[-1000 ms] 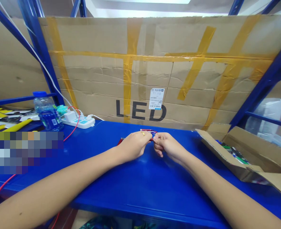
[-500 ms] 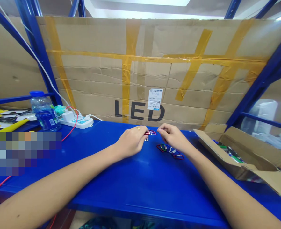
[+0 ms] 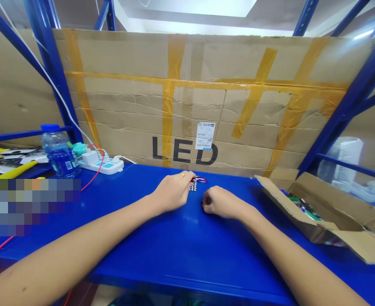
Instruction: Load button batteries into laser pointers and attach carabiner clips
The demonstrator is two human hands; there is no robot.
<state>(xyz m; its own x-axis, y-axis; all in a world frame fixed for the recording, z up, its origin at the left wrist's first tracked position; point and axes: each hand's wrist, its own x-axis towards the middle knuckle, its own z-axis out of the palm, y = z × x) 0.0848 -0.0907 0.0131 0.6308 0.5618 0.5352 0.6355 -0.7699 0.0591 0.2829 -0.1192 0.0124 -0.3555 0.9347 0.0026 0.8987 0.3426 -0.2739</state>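
Note:
My left hand [image 3: 174, 192] rests on the blue table with its fingers closed on a red carabiner, most of which they cover. Red and purple carabiners [image 3: 201, 179] stick out just beyond those fingertips. Beside them stand small shiny silver pieces [image 3: 194, 186] in short rows. To the right and nearer to me, my right hand [image 3: 221, 202] is curled down at the tabletop. A dark red carabiner [image 3: 202, 205] shows only as a sliver at its fingertips. That hand hides the spot where a row of coloured carabiners lay.
An open cardboard box [image 3: 343, 231] on the right holds coloured items [image 3: 302, 206]. At left are a bottle [image 3: 60, 153], a white power strip [image 3: 106, 165], a red cable [image 3: 93, 177] and yellow-handled tools [image 3: 15, 170]. A tall LED carton [image 3: 130, 114] closes off the back.
My right hand has come down toward me and slightly left, onto the row of carabiners, and its fingers have curled. The left hand stays nearly in place. The view has shifted slightly.

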